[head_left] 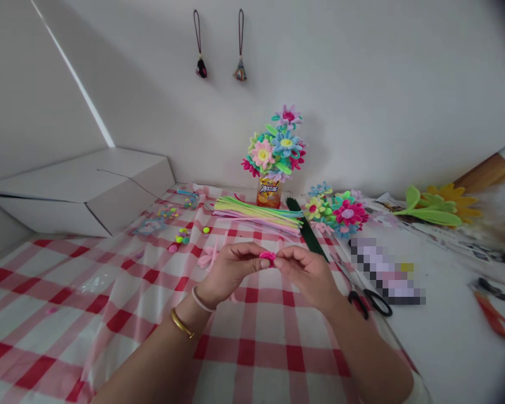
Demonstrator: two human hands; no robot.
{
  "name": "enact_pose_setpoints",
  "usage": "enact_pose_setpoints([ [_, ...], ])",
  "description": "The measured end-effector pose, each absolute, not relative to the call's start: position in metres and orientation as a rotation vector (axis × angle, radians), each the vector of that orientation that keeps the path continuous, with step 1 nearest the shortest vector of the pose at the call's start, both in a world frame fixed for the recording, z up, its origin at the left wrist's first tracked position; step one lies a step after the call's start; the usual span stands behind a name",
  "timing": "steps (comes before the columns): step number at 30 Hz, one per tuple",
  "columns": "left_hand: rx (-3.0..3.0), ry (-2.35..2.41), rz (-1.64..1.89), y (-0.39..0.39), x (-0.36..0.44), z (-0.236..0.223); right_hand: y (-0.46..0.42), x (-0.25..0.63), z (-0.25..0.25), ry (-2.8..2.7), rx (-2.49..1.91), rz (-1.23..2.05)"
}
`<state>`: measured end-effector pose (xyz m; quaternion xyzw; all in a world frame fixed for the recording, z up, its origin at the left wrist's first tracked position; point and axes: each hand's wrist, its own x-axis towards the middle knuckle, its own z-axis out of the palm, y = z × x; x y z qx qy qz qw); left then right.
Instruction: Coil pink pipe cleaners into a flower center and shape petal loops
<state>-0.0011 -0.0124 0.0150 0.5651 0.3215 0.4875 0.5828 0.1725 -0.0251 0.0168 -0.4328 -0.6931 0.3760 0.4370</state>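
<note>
Both hands meet over the red-and-white checked cloth (59, 314). My left hand (231, 269) and my right hand (305, 272) each pinch a small coiled pink pipe cleaner piece (267, 257) between fingertips, holding it above the table. A pale pink pipe cleaner flower (208, 257) lies just left of my left hand. Behind the hands lies a bundle of straight pastel pipe cleaners (256, 216), with dark green ones (307, 230) beside it.
A can holding a pipe cleaner bouquet (275, 148) stands at the back. More finished flowers (339, 213) lie right of it. Black scissors (368, 300) rest near my right wrist, orange-handled pliers (496, 320) far right. A white box (84, 191) sits back left. Small pompoms (183, 235) are scattered.
</note>
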Motion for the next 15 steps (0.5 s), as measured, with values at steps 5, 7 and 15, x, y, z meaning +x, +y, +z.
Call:
enact_pose_setpoints([
  [5,1.343,0.743,1.226,-0.014,0.0,0.019,-0.026,0.17,0.015,-1.839,-0.815,0.383],
  [7,1.397,0.692,1.241,-0.014,-0.001,0.019,-0.027,0.169,0.018,-1.876,-0.715,0.252],
  [15,1.878,0.527,1.417,-0.012,-0.011,0.016,-0.026,0.173,0.024,-2.003,-0.582,0.008],
])
